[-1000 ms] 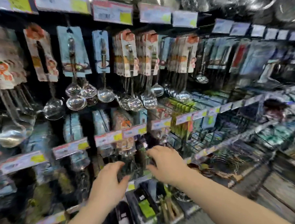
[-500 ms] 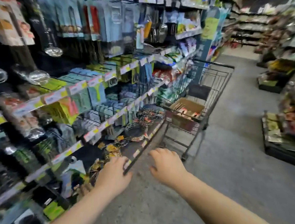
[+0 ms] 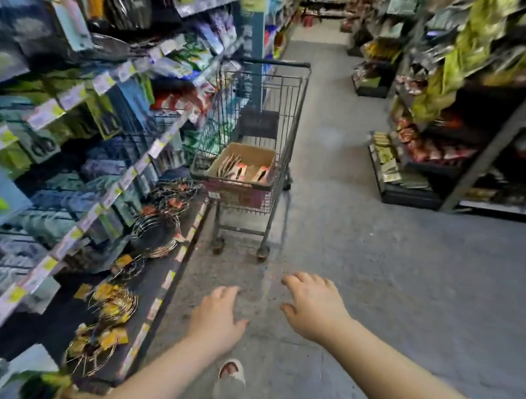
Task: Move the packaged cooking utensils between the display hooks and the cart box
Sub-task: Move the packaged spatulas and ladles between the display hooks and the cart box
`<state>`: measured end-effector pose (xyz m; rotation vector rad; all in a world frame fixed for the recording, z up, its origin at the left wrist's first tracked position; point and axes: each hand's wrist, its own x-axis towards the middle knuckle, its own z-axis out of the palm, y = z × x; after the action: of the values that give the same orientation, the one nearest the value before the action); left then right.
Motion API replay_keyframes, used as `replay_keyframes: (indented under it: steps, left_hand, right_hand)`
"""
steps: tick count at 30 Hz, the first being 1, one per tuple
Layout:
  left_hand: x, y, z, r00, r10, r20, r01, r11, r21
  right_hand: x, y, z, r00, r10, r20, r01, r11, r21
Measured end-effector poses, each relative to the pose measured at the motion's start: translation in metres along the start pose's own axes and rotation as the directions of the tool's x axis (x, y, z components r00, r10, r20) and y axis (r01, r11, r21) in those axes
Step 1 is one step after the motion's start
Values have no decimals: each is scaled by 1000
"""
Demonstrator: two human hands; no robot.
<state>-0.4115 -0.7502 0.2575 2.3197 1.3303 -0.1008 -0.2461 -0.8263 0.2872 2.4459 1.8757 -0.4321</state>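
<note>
I'm looking down a shop aisle, and both hands are out in front of me over the grey floor (image 3: 407, 273). My left hand (image 3: 217, 318) is palm down, fingers loosely together and slightly curled, nothing in it. My right hand (image 3: 313, 307) is palm down too, fingers spread a little apart and bent, also holding nothing. The two hands are near each other but not touching.

Ahead of them, well apart from both, stands a wire cart (image 3: 261, 130), close against the shelving on my left. Inside the cart sits an open cardboard box (image 3: 246, 154), and in the box I can make out packaged utensils (image 3: 242, 171) with red and white cards, lying on their sides; the blur stops me counting them or telling what sort they are.

On my left the shelves (image 3: 105, 193) carry hanging packets, much of it smeared by motion. Lower down, on the dark bottom shelf, there are round wire racks (image 3: 155, 235), some with yellow tags. Price labels (image 3: 90, 214) run along the shelf edges.

Across the aisle on my right is more shelving (image 3: 449, 135) packed with green and red packets.

At the bottom of the view, between my forearms, a foot in a pale slipper (image 3: 232, 371) is on the floor.
</note>
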Motion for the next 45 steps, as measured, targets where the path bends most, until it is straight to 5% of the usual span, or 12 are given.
replay_keyframes:
  steps: [10, 17, 29, 45]
  left_hand:
    - [210, -5, -66, 993, 112, -26, -113, 993, -32]
    - [299, -11, -79, 995, 89, 52, -84, 992, -98]
    - [505, -65, -124, 980, -190, 54, 191, 981, -24]
    - [742, -80, -92, 938, -189, 290, 189, 982, 29]
  right_hand:
    - [168, 37, -52, 988, 155, 20, -154, 988, -20]
    - [272, 39, -58, 986, 134, 94, -135, 991, 6]
    - [531, 82, -83, 986, -67, 152, 61, 997, 42]
    - [753, 142, -37, 898, 23, 440, -83, 989, 119]
